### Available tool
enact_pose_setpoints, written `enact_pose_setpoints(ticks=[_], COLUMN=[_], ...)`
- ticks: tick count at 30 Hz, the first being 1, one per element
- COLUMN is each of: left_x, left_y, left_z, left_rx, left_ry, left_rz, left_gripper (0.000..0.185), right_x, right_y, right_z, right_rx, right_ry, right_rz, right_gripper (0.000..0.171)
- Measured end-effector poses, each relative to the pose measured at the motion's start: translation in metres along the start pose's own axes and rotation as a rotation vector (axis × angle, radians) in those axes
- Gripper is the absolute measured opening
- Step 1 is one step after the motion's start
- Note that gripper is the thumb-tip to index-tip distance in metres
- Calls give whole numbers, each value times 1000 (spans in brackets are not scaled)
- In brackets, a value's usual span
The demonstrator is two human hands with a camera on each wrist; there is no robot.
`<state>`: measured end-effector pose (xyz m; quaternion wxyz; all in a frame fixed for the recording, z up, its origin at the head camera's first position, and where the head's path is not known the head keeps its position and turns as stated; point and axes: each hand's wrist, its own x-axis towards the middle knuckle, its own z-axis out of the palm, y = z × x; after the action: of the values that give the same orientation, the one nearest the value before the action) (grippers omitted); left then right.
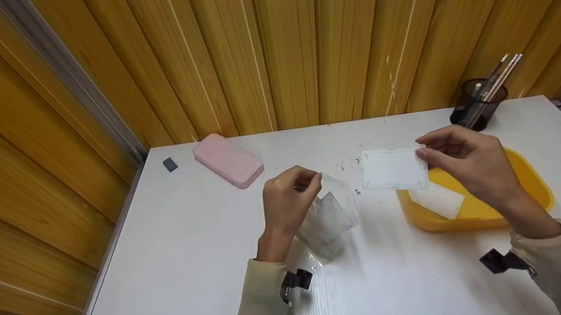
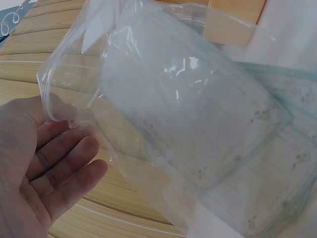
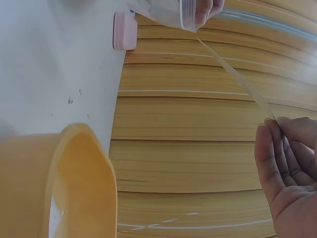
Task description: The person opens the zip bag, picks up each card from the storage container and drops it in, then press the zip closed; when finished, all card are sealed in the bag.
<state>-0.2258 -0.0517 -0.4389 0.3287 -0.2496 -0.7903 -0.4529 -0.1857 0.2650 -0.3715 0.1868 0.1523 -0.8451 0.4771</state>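
Observation:
My left hand (image 1: 290,201) pinches the upper edge of a clear zip bag (image 1: 345,192). Several pale cards with floral corners (image 2: 198,109) lie inside the bag, seen through its plastic in the left wrist view. Between the thumb and fingers of my right hand (image 1: 476,164) is a white card with a decorated border (image 1: 392,168), pinched by its right end. It is raised in front of the yellow tray, to the right of the bag. The right wrist view shows this card (image 3: 242,82) nearly edge-on, its far tip close to the bag's mouth.
A yellow tray (image 1: 534,179) under my right hand holds another white card (image 1: 438,201). A pink case (image 1: 228,159) and a small dark eraser-like block (image 1: 170,164) lie at the back left. A black mesh cup (image 1: 480,103) with pencils stands at the back right, near the slatted wall.

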Motion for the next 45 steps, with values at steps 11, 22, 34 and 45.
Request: enact_pose_setpoints(ticks=[11, 22, 34, 45], left_x=[-1, 2, 1, 1], left_y=[0, 1, 1, 1], left_z=[0, -2, -2, -2], left_rx=[4, 2, 7, 11], left_ry=[-10, -6, -8, -21], left_rz=[-6, 1, -8, -1], left_gripper=[6, 5, 6, 6], right_x=[4, 8, 13, 18], right_y=[-21, -30, -46, -46], right_z=[20, 43, 59, 70], right_rx=[114, 64, -40, -125], right_ry=[-69, -153, -188, -149], right_rz=[-25, -41, -125, -204], right_gripper=[17, 12, 13, 14])
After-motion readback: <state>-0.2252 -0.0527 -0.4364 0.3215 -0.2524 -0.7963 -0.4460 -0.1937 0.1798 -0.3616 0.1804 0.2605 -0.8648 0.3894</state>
